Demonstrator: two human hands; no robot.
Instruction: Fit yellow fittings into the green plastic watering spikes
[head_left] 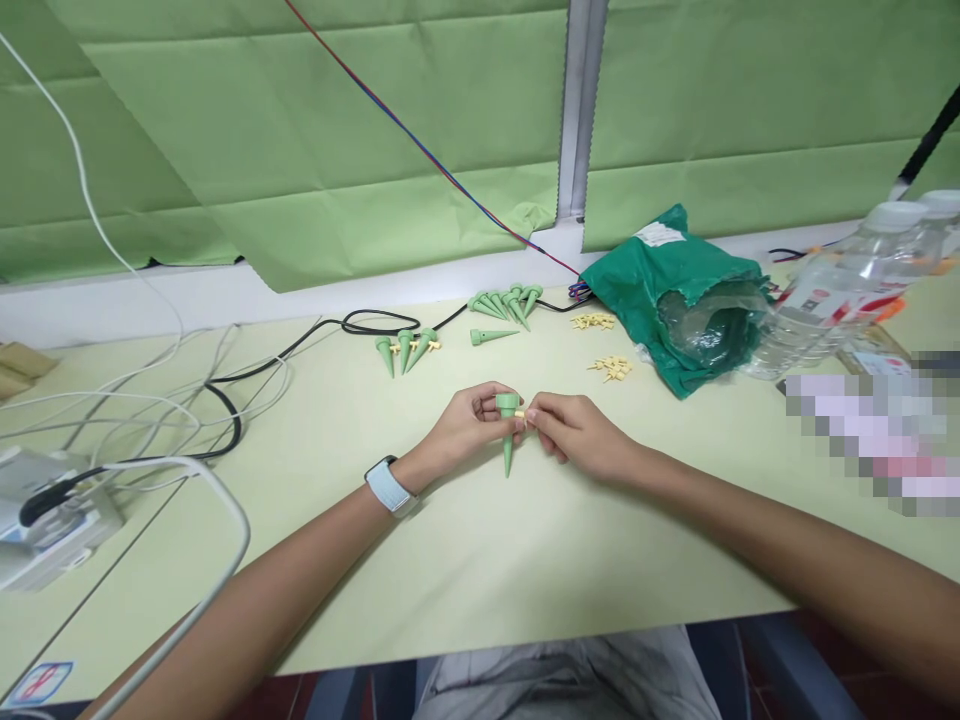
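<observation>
The left hand (pixel 471 425) curls closed around a green plastic spike (pixel 508 450), holding it steady while the right hand (pixel 574 435) pinches a small yellow fitting (pixel 520 414) against its head.

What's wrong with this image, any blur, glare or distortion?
In the head view, light is soft and even, the bottle shows glare, a pixelated patch hides the right edge, and wide-lens warping bends the table edge; the spike stays sharp.

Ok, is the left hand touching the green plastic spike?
Touching: the head view shows the left hand gripping the green plastic spike just below its wide top.
</observation>
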